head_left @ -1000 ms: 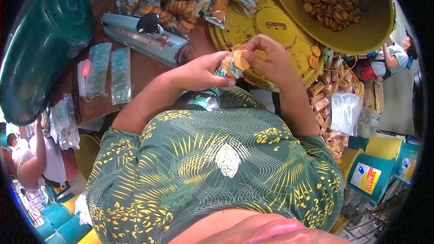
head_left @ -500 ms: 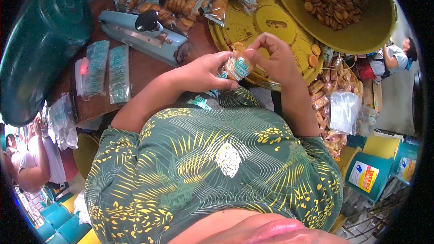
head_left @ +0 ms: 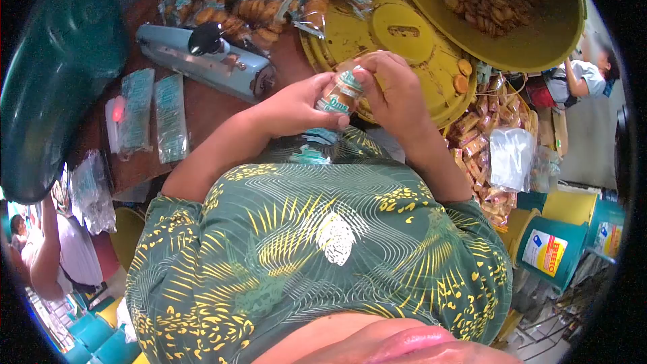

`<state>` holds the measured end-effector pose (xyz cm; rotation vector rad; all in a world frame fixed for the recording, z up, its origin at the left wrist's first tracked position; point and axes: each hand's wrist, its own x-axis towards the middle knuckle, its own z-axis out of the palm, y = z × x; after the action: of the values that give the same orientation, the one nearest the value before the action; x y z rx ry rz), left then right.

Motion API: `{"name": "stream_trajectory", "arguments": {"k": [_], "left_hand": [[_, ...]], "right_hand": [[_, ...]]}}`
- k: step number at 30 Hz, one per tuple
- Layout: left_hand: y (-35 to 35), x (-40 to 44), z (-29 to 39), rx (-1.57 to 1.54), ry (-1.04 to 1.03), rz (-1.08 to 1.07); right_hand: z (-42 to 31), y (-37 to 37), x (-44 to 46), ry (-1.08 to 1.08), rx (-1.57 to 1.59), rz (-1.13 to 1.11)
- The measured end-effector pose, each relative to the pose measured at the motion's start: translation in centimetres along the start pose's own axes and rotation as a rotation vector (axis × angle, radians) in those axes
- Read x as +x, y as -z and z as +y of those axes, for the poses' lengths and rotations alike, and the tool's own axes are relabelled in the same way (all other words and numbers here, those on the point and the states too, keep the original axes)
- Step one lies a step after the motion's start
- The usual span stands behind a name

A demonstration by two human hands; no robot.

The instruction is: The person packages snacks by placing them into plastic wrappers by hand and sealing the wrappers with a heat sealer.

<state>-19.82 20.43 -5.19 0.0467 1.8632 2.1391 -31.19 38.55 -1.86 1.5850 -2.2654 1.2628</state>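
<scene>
Our left hand (head_left: 296, 104) grips the printed biscuit packet (head_left: 340, 97), right hand (head_left: 396, 89) pinching its top; likely light, slick, crumbly: we'd cradle its sides.

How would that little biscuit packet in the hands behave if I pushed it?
The biscuit packet is probably light, cradled easily in the left hand. Its thin see-through film looks floppy, perhaps slippery. Its rounded form might roll.

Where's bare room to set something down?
Brown table between blue sealer, printed wrappers and left forearm; yellow lid, between tub and right hand. Crowded: table's far side, under bagged biscuits; lid's right edge, two loose biscuits.
</scene>
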Motion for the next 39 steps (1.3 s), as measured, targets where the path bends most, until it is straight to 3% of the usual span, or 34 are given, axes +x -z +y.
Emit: {"name": "stream_trajectory", "arguments": {"k": [3, 6, 12, 15, 17, 19, 22, 25, 26, 29, 32, 35, 38, 39], "left_hand": [[0.4, 0.6, -1.5, 0.036, -0.069, -0.037], [0.5, 0.9, -1.6, -0.035, -0.073, -0.075], [-0.8, 0.8, -1.2, -0.091, 0.008, -0.130], [-0.8, 0.5, -1.2, -0.132, 0.030, -0.145], [-0.7, 0.4, -1.3, -0.123, 0.012, -0.143], [-0.6, 0.2, -1.3, -0.137, 0.023, -0.142], [-0.6, 0.1, -1.2, -0.161, -0.007, -0.127], [-0.4, 0.2, -1.3, -0.119, -0.032, -0.105], [-0.3, 0.2, -1.3, -0.091, -0.035, -0.103], [-0.4, 0.2, -0.6, -0.006, -0.016, -0.068], [-0.5, 0.4, -0.3, 0.030, -0.002, -0.090], [-0.5, 0.5, -0.1, 0.114, -0.031, -0.112], [-0.4, 0.1, -0.4, 0.020, -0.019, -0.121], [-0.3, 0.1, -0.5, 0.047, -0.021, -0.104]], "right_hand": [[-0.2, 0.9, -0.4, -0.053, 0.206, -0.002], [-0.6, 2.1, -0.6, 0.067, 0.055, 0.011], [1.1, 2.0, -2.6, -0.148, 0.182, -0.160], [1.8, 5.4, -2.3, -0.415, 0.077, -0.014], [7.1, 7.7, -3.5, -0.537, -0.454, 0.193], [12.4, 10.5, -5.8, -0.552, -0.771, 0.117], [15.6, 12.4, -8.5, -0.833, -0.650, -0.024], [15.5, 12.7, -8.9, -0.807, -0.640, 0.065], [15.2, 12.4, -8.9, -0.663, -0.649, 0.077], [10.6, 9.9, -5.9, -0.413, -0.283, 0.104], [6.5, 5.7, -4.0, -0.388, 0.429, 0.177], [3.0, 3.3, -2.4, -0.290, 0.618, -0.191], [2.5, 3.0, -0.7, -0.001, 0.160, -0.155], [2.9, 3.4, -0.6, -0.091, 0.174, -0.100]]}}
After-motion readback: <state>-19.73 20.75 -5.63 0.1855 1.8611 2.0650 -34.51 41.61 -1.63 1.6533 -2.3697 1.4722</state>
